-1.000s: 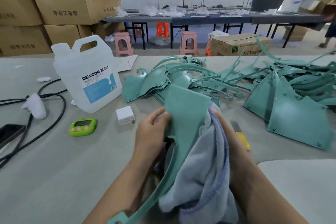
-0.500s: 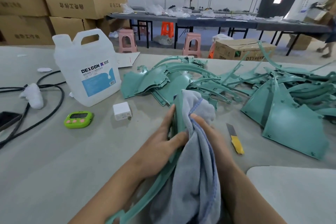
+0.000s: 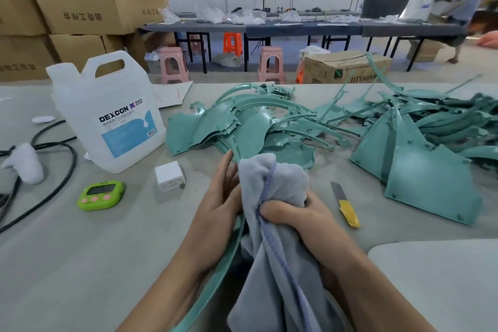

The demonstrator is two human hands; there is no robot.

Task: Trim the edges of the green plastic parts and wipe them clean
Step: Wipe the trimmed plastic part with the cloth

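My left hand holds a green plastic part upright; only its curved lower edge shows, the rest is hidden under the cloth. My right hand grips a grey-blue cloth wrapped over the part's top. A heap of green plastic parts lies just beyond my hands, and a second heap fills the right side. A knife with a yellow handle lies on the table right of my right hand.
A white DEXCON jug, white charger, green timer and black cables occupy the left of the table. A pale board lies at the front right. Boxes, stools and a person stand beyond.
The green panel, broad and facing me a second ago, has turned edge-on. The cloth has moved up over its top, and my right hand now clenches the cloth lower down.
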